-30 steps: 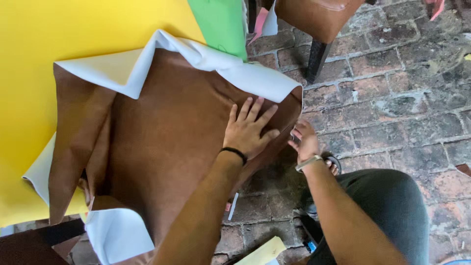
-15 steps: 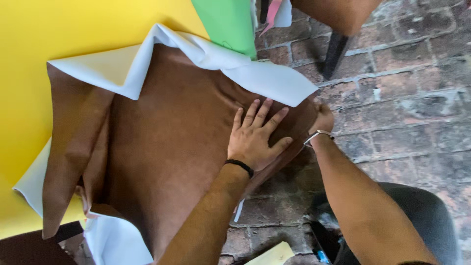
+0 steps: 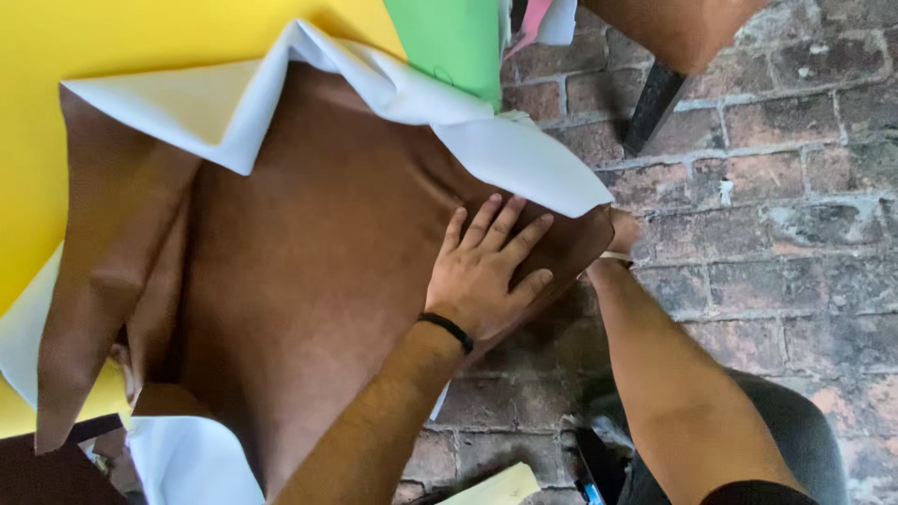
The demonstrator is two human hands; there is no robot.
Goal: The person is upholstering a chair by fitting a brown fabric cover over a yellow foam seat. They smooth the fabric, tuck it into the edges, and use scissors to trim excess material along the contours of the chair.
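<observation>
- The left hand (image 3: 484,276) is lying flat, fingers spread, pressing the brown leather sheet (image 3: 309,281) down so it is not sliding.
- The right hand (image 3: 619,232) is reaching under the sheet's overhanging corner; grip cannot be determined.
- The sheet is lying over the yellow bench (image 3: 112,47), its pale backing (image 3: 234,108) folded over.

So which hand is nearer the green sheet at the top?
Left. The left hand lies flat on the brown leather-like sheet, below the green sheet; the right hand grips the brown edge farther right.

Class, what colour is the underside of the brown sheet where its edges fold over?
White, seen in the head view on the folded edge of the brown sheet.
</observation>
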